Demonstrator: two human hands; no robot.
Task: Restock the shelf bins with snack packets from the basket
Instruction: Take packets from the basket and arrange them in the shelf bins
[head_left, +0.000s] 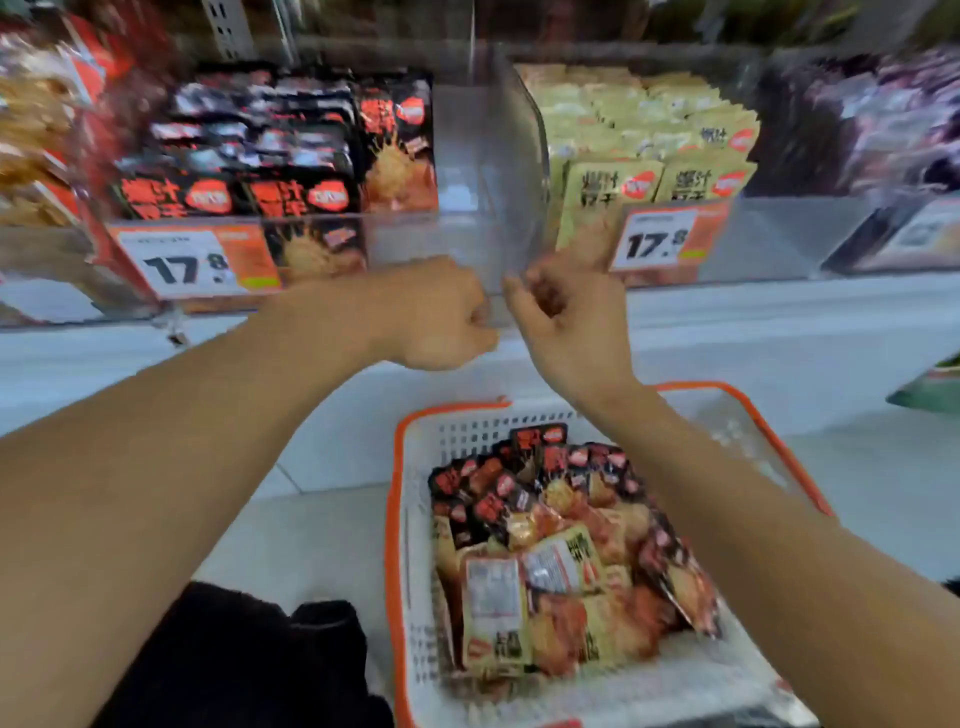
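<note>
Both forearms are stretched forward over the basket (400, 499), whose orange rim frames a heap of snack packets (561, 545) below. Nothing is seen held: the left hand (441, 317) is curled into a fist, knuckles toward the shelf, and the right hand (566, 322) is loosely curled, palm up, just beside it. Between and above them stands a clear divider (498, 171), with a bare gap in the left bin (415, 236) beside black-and-red packets (260, 150). Yellow packets (654, 140) fill the neighbouring bin. Price tags (176, 265) are fixed along the front edge.
</note>
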